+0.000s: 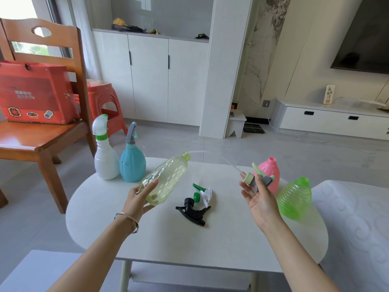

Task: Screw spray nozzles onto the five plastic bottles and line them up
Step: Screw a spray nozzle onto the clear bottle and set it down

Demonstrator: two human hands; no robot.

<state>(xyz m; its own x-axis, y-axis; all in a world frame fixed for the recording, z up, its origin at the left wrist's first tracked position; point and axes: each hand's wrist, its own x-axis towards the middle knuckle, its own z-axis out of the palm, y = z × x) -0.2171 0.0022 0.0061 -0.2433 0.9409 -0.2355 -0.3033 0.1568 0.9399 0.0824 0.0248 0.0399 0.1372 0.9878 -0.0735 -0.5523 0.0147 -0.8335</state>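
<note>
My left hand [140, 198] holds a pale yellow clear bottle [168, 178] tilted, its open neck pointing up and to the right. My right hand [259, 199] grips a light green and grey spray nozzle [257, 178] whose thin tube reaches toward the bottle's neck without entering it. A white bottle [105, 159] and a blue bottle [132, 163] stand at the table's back left, each with a nozzle on. An open pink bottle [271, 171] and an open green bottle [294, 199] stand at the right. A black nozzle [192, 211] and a white-and-green nozzle [203, 192] lie between my hands.
The white oval table [189, 245] has a wooden chair [42, 127] to its left carrying a red box [33, 93]. A red stool [103, 102] stands behind the chair. A white patterned seat [357, 228] adjoins the table's right edge.
</note>
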